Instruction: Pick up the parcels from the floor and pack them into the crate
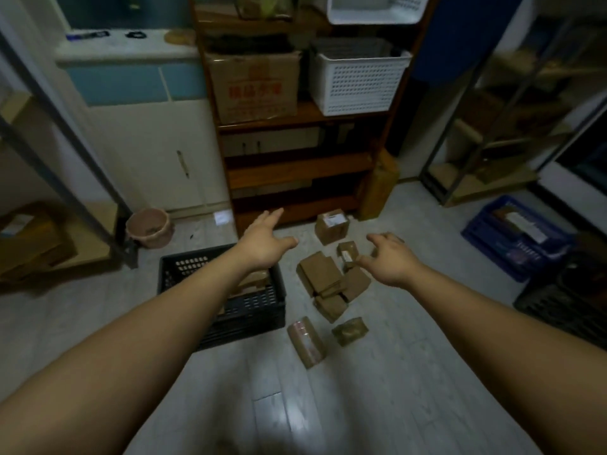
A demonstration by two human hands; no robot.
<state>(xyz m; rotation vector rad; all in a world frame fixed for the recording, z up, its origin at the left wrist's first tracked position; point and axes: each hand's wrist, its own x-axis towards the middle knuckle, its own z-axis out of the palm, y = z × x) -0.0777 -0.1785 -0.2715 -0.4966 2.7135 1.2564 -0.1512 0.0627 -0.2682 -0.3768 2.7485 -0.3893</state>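
Both arms were stretched forward above the floor (377, 372). The left hand (262, 247) was held flat, its fingers straight and its thumb spread, with nothing in it, over the far right corner of the black crate (184, 267). The right hand (392, 261) was held with fingers loosely bent and nothing gripped, over a heap of brown parcels (320, 272) laid on the floor just right of the crate. A labelled parcel (331, 226) was set apart, nearer the wooden shelf (295, 172). A taped parcel (307, 341) and a small wrapped parcel (349, 330) were laid nearer the person. Packed parcels (254, 281) were seen inside the crate, partly hidden by the left forearm. A pink bucket (149, 226) was stood left of the shelf.
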